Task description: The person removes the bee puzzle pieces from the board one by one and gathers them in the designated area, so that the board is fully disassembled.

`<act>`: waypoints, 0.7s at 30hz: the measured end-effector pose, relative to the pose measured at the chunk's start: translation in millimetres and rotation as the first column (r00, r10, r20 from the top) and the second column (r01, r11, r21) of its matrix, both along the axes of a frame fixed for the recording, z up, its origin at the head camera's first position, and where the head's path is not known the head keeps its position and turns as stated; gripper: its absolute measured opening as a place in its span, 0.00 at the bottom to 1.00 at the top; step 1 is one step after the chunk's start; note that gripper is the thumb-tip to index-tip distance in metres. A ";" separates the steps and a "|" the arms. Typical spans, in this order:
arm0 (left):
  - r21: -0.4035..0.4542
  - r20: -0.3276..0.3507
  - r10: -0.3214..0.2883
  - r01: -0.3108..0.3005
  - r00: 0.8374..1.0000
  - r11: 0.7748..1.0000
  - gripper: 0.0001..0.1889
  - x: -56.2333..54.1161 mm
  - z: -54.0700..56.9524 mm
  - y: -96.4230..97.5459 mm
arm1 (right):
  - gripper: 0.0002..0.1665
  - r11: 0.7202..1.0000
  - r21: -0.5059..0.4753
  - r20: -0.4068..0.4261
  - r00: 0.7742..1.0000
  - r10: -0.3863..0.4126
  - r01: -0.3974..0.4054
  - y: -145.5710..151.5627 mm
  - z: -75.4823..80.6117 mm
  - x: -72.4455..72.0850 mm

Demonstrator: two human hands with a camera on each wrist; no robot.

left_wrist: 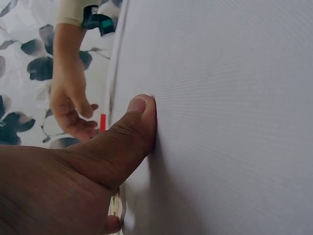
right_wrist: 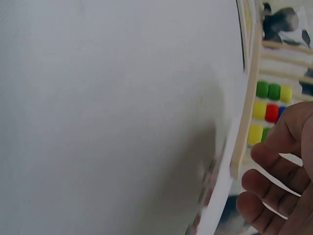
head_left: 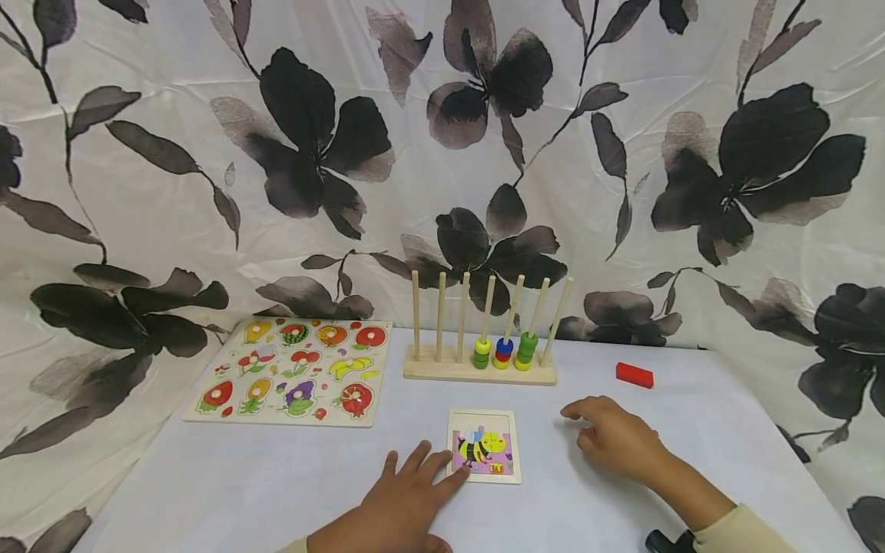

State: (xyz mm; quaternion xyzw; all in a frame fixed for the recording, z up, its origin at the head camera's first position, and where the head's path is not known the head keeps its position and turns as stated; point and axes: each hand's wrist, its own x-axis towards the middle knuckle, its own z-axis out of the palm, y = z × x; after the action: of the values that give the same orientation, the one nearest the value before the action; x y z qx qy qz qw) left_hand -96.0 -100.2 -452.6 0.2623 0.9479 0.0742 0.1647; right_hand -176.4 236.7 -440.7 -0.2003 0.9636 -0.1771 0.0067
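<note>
A small square wooden bee puzzle (head_left: pixel 487 445) lies on the white table, its picture assembled inside a pale frame. My left hand (head_left: pixel 408 495) is spread flat beside it, index finger and thumb side at the puzzle's lower left edge. In the left wrist view the left thumb (left_wrist: pixel 129 134) rests on the tablecloth. Over the table to the puzzle's right, my right hand (head_left: pixel 618 442) hangs with loosely bent fingers and holds nothing. The right wrist view shows those curled fingers (right_wrist: pixel 264 188) in front of the bead stand (right_wrist: pixel 247 105).
Behind the puzzle stands a wooden peg rack (head_left: pixel 477 369) with coloured beads on three pegs. A fruit peg puzzle board (head_left: pixel 290 369) lies at the back left. The red block (head_left: pixel 634 375) sits at the back right. Floral cloth (head_left: pixel 442 153) hangs behind the table.
</note>
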 end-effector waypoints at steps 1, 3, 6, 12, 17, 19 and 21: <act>0.003 -0.004 -0.004 0.004 1.000 1.000 0.50 0.4 -0.1 -0.5 | 0.21 1.000 0.000 -0.003 1.000 0.005 -0.005 -4.8 -0.4 0.2; 0.006 -0.011 -0.012 0.012 1.000 1.000 0.49 1.3 0.1 -1.4 | 0.20 1.000 -0.001 -0.003 1.000 0.017 -0.017 -14.1 -1.5 0.4; 0.000 -0.012 -0.017 0.017 1.000 1.000 0.48 1.7 0.9 -1.9 | 0.19 0.999 -0.004 -0.008 0.999 0.045 -0.045 -27.6 -3.1 1.1; -0.041 -0.006 -0.012 0.012 1.000 0.999 0.48 0.7 1.9 -0.6 | 0.17 0.993 -0.014 -0.020 0.993 0.119 -0.120 -52.6 -5.2 3.1; -0.053 -0.014 -0.017 0.017 1.000 0.998 0.48 0.5 1.5 -0.8 | 0.15 0.982 -0.011 -0.030 0.982 0.188 -0.189 -69.5 -9.0 2.4; -0.053 -0.019 -0.021 0.020 1.000 0.998 0.48 0.5 1.2 -1.3 | 0.14 0.977 -0.016 -0.037 0.977 0.211 -0.212 -75.2 -9.7 1.7; -0.052 -0.027 -0.026 0.024 0.999 0.998 0.48 0.9 0.8 -1.6 | 0.14 0.973 -0.021 -0.043 0.973 0.228 -0.229 -80.4 -10.3 0.7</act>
State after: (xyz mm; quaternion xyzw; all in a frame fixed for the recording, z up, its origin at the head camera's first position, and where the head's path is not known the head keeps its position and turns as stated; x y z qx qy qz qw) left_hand -95.1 -101.8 -451.8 0.2707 0.9484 0.0438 0.1593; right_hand -175.7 156.4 -451.0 -0.3132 0.9318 -0.1833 0.0052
